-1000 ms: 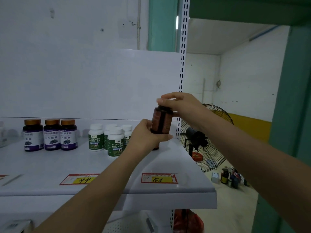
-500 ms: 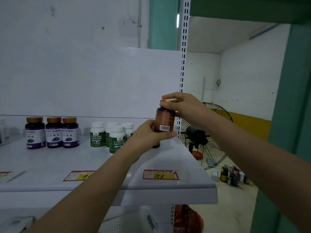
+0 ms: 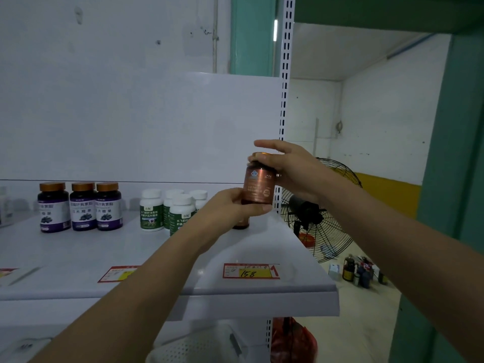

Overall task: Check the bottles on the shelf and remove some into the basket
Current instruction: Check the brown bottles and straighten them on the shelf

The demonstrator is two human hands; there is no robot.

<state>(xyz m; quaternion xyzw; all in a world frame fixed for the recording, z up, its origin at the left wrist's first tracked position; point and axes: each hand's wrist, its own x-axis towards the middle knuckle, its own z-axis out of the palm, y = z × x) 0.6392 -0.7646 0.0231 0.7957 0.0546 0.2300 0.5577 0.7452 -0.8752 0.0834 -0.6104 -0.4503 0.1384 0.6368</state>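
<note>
I judge I am mid-check, removal still ahead: left grip (image 3: 230,208) holds the copper-brown round bottle (image 3: 258,187) by its base, right grip (image 3: 290,172) pinches its gold cap (image 3: 259,155)

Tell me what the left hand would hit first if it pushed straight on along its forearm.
Probably the brown bottle standing on the shelf just behind the left hand, then the back panel; depth is unclear.
</note>
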